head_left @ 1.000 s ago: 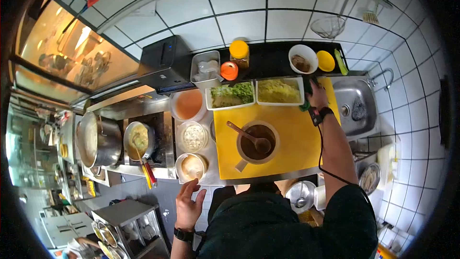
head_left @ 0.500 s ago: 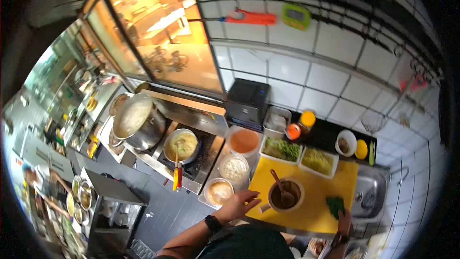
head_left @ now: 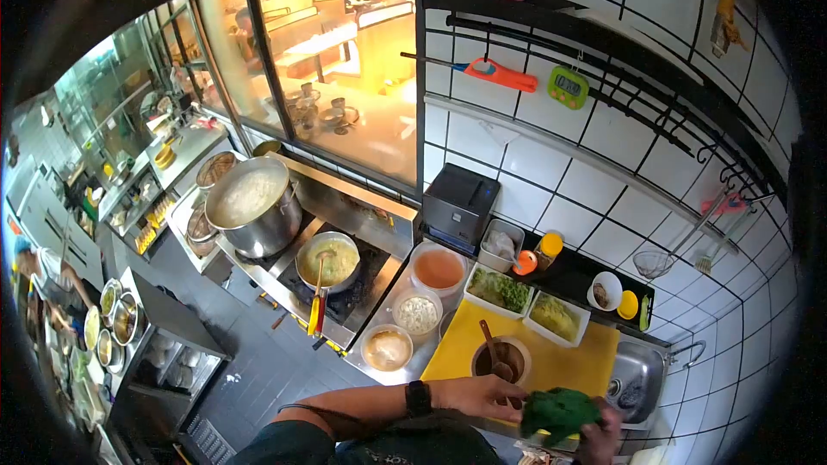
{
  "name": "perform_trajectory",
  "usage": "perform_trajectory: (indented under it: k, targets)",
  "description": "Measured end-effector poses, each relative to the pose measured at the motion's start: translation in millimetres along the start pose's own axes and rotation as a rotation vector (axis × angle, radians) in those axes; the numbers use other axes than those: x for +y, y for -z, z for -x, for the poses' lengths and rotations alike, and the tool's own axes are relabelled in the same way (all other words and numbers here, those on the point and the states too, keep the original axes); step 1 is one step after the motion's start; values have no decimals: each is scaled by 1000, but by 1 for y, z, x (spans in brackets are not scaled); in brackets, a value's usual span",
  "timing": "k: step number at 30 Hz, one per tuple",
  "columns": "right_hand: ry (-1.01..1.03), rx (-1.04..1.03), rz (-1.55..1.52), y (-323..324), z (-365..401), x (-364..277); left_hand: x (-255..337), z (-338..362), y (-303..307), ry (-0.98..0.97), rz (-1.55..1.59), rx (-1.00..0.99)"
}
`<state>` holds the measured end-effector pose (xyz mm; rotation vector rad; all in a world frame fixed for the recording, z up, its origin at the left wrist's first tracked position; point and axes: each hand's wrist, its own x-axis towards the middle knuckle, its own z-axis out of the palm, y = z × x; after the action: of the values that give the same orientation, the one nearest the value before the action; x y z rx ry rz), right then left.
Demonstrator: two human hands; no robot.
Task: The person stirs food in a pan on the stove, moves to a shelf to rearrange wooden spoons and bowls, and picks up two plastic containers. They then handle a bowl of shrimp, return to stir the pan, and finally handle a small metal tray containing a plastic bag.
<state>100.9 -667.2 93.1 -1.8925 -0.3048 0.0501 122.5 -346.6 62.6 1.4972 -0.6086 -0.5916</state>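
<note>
Hovering at the near edge of the tabletop, both hands sit where any slip means a drop off the front: right hand is closed round a green bundle (cloth or leaves, can't tell) just off the front of the yellow board, while left hand lies loosely open beside it, gripping nothing I can see. Next, a wrist could clip the brown bowl, esp. its leaning spoon. Room: sink to the right, three bowls packed left, trays behind; only bare board right of the brown bowl is free.
</note>
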Motion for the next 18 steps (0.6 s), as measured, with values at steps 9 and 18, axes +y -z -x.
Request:
perform_trajectory:
  k: [9,18]
  targets:
    - [380,-750,-52,-137,-109,-31,-1,75,-35,216,63,569]
    - [-243,-1224,-452,-261,-61,-64,2,198,-94,161,294,1104]
